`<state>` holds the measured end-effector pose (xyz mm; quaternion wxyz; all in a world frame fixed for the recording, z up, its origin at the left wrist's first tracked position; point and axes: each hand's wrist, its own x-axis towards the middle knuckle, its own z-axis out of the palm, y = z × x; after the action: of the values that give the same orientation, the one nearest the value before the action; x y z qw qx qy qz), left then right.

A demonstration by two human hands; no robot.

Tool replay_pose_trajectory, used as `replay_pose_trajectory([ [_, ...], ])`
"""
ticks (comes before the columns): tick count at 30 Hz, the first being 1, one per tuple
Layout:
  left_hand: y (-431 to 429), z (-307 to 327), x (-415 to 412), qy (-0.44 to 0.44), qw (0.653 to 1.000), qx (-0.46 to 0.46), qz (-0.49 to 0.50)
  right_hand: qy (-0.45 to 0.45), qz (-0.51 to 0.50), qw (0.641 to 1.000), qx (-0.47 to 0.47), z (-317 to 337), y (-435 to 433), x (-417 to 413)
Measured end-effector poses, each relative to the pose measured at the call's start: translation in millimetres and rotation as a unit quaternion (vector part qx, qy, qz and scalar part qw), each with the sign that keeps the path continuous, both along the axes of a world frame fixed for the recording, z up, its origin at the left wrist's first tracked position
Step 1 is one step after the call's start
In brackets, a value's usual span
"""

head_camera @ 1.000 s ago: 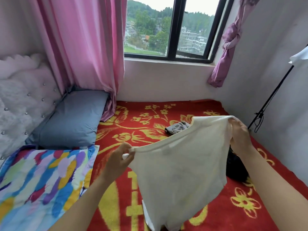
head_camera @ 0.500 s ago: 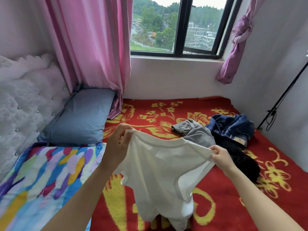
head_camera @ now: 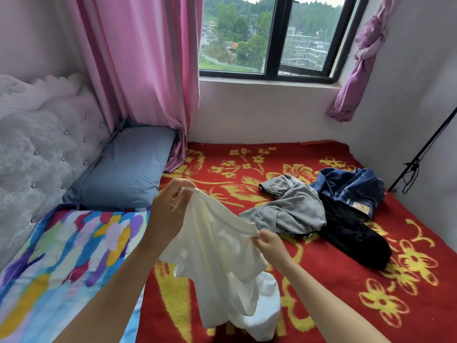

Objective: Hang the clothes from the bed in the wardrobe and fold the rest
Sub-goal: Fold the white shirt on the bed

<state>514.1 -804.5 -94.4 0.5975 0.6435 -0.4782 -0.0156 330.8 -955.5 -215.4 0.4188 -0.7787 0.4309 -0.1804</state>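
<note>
Red blanket (head_camera: 346, 280) with yellow flowers is covering the bed in front of you, and your two hands are holding a white shirt (head_camera: 217, 263) up over its near middle. Your left hand (head_camera: 170, 206) is pinching the shirt's top edge between curled fingers and thumb, at the higher end. Your right hand (head_camera: 272, 246) is gripping the same ribbed edge lower down, so that edge is running on a slant between them. The shirt's body is hanging below both hands, and its bottom is bunching on the blanket.

Beyond the shirt and to its right, a grey garment (head_camera: 291, 206) is lying crumpled, touching a black garment (head_camera: 351, 233) that is stretching away to the right. A blue denim piece (head_camera: 351, 186) is sitting on the black one's far end.

Left of the shirt, a many-coloured quilt (head_camera: 61, 256) is covering that side of the bed, its edge meeting the blanket just beside your left forearm. Beyond the shirt to the left, a blue pillow (head_camera: 128, 169) is leaning against the tufted headboard (head_camera: 37, 149), with a pink curtain (head_camera: 138, 58) touching its far corner.

Bare blanket is lying open right of the shirt on the near side of the black garment, and beyond the shirt up to the wall under the window (head_camera: 272, 38). Far to the shirt's right, a black stand pole (head_camera: 425, 149) is slanting up along the side wall.
</note>
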Motion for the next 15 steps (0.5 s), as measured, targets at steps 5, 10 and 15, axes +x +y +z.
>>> replay_pose_trajectory([
  [5,23.9,-16.3,20.1,0.015,0.999,0.026,0.035,-0.102,-0.084,0.991,-0.031,15.8,-7.4,-13.2],
  [10,41.6,-26.9,33.3,0.067,0.995,0.015,0.075,-0.018,0.061,0.918,-0.391,30.3,11.2,-34.2],
  [15,60.1,-36.6,50.3,0.192,0.978,0.027,0.081,0.104,0.053,0.953,-0.279,60.1,30.5,-42.7],
])
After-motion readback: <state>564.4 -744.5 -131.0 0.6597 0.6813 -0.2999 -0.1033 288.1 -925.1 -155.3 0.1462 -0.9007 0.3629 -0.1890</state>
